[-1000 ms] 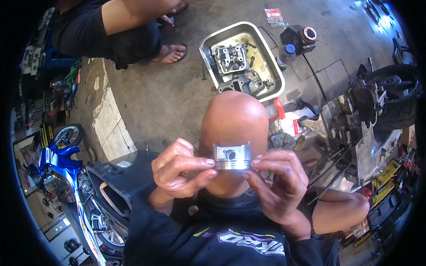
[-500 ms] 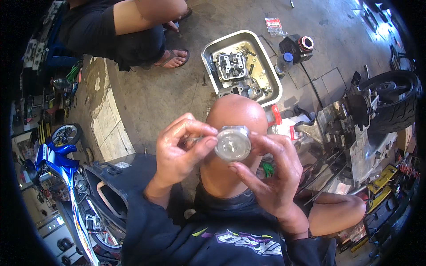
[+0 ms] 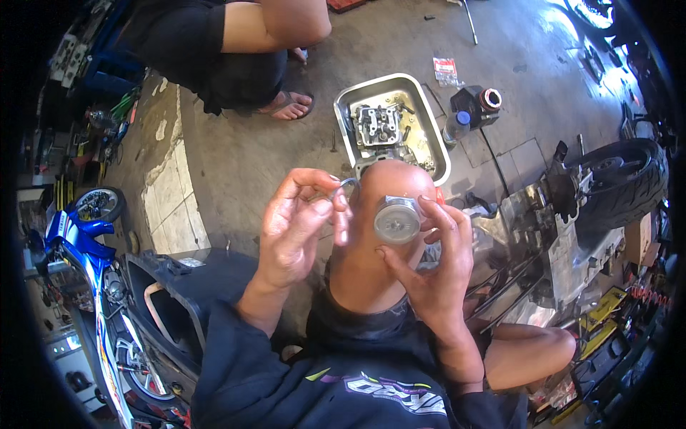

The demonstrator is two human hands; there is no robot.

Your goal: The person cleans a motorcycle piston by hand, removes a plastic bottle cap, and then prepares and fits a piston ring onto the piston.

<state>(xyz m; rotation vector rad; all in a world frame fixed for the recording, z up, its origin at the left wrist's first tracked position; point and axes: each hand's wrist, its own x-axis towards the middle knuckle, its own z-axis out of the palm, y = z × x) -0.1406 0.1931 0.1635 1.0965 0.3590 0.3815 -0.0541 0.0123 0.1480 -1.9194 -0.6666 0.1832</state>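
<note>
A round, grey metal piston [image 3: 397, 223] sits in my right hand [image 3: 437, 268], pinched at its right side between thumb and fingers, its flat round face toward me. Apart from it, on the left, my left hand [image 3: 291, 229] is raised above my knee. Its thumb and index finger pinch a thin curved metal piece that looks like a piston ring [image 3: 351, 184]; part of this ring is hidden by the fingers. My bare knee [image 3: 393, 179] is just behind the piston.
Ahead stands a metal tray [image 3: 444, 159] with a cylinder head [image 3: 378, 126] and loose hardware. Beside it are a blue-capped bottle [image 3: 456, 129] and a black container [image 3: 477, 107]. An engine with a wheel [image 3: 622, 171] lies right. Another person's foot [image 3: 291, 106] is far left; a black plastic housing [image 3: 207, 275] lies near left.
My left hand has come away from the piston, moving left and up with the thin ring between its fingers. The right hand still holds the piston. The view has shifted slightly.
</note>
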